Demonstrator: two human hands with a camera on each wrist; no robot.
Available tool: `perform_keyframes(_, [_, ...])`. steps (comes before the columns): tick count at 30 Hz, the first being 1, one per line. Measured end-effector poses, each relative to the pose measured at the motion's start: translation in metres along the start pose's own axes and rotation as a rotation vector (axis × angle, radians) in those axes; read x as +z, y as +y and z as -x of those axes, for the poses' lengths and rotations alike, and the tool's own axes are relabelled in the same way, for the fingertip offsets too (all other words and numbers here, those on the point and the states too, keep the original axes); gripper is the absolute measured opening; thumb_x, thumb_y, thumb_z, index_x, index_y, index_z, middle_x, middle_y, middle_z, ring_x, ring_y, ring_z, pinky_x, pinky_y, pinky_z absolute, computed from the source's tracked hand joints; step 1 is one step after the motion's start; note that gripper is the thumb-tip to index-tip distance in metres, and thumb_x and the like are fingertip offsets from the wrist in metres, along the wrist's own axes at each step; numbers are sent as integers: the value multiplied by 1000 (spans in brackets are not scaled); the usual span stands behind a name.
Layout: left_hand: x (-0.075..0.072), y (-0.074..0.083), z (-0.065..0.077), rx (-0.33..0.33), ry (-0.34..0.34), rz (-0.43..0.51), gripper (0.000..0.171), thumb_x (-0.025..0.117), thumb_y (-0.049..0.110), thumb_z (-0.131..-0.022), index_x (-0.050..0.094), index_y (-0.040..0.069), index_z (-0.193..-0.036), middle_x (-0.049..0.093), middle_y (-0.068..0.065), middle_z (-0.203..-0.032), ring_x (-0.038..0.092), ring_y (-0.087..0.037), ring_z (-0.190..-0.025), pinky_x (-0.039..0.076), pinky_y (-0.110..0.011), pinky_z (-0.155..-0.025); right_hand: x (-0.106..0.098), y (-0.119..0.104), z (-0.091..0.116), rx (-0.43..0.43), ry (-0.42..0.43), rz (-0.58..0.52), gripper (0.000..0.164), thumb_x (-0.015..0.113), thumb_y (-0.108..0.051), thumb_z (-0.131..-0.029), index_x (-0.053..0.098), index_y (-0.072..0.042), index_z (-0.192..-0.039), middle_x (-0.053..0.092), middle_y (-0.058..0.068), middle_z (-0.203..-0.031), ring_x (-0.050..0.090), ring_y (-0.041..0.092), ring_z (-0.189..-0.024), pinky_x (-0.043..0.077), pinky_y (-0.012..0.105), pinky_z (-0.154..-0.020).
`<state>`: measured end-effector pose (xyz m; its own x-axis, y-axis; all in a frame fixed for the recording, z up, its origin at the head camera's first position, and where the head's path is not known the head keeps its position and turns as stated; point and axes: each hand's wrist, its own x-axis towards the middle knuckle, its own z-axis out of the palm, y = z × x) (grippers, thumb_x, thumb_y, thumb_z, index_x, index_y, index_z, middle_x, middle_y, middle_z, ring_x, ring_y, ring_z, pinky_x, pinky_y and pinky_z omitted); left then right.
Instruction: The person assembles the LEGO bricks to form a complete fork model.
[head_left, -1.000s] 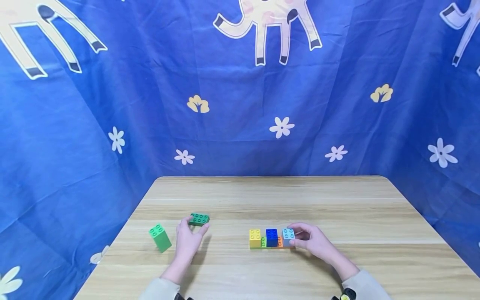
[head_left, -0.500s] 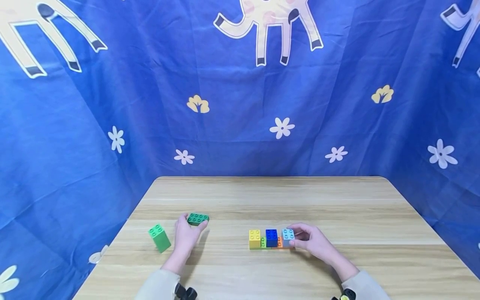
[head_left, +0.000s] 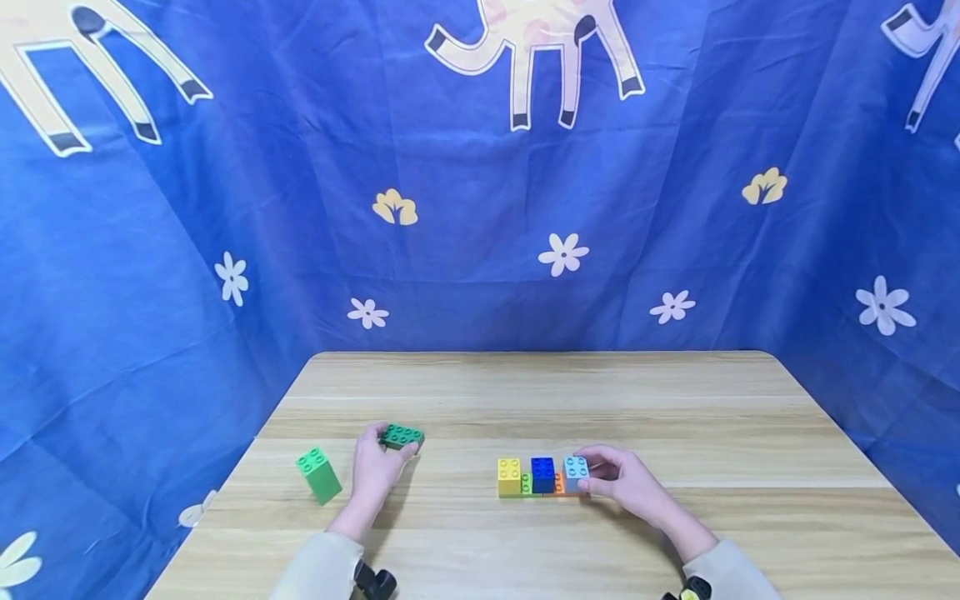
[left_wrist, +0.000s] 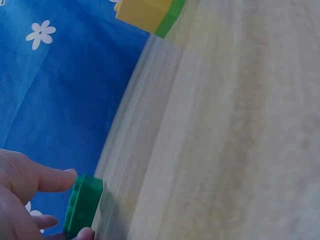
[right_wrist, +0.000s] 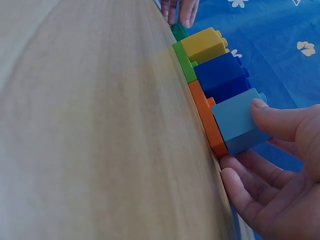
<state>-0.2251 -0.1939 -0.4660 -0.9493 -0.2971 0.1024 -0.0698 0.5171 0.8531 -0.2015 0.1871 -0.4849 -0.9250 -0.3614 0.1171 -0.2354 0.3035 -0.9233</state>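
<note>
My left hand (head_left: 372, 468) has its thumb and fingers at the two ends of a dark green eight-stud building brick (head_left: 405, 437), which sits low at the table. The left wrist view shows the thumb against one end of that green brick (left_wrist: 85, 207). My right hand (head_left: 628, 483) holds a light blue brick (head_left: 576, 471) between thumb and fingers. This brick is stacked on an orange brick (right_wrist: 205, 120), the right part of a low row. Also on the row stand a dark blue brick (head_left: 543, 473) and, at its left end over light green (right_wrist: 185, 62), a yellow brick (head_left: 509, 477).
A tall bright green block (head_left: 320, 476) stands left of my left hand. The wooden table (head_left: 480, 550) has rounded far corners, and a blue patterned cloth (head_left: 480, 275) hangs behind it and at both sides.
The dark green brick first shifted slightly left, then back right, and is now turned a little. My left fingers moved from over its top to its ends. The right hand stays still.
</note>
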Motion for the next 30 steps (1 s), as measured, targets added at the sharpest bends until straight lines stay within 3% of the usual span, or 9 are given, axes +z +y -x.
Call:
perform_keyframes(9, [4, -5, 0, 57, 20, -90, 71, 78, 13, -72, 40, -13, -127, 46, -33, -121, 40, -45, -113, 32, -54, -99, 1, -1, 1, -4, 1, 1, 44, 72, -18, -81, 58, -2, -119, 63, 13, -104, 61, 24, -89, 51, 25, -76])
perform_keyframes(19, [9, -6, -1, 43, 9, -127, 74, 78, 16, -72, 39, -12, -128, 42, -33, -123, 31, -46, -115, 30, -54, -97, 2, -1, 1, -15, 6, 1, 44, 72, -18, -80, 58, -2, -118, 63, 12, -103, 61, 20, -87, 51, 25, -76])
perform_keyframes(30, [9, -6, -2, 28, -2, -126, 71, 78, 15, -73, 40, -10, -128, 42, -31, -122, 32, -45, -115, 31, -54, -97, 2, -3, 1, -13, -2, 10, 48, 74, -14, -78, 57, 1, -120, 63, 13, -100, 60, 22, -86, 51, 25, -75])
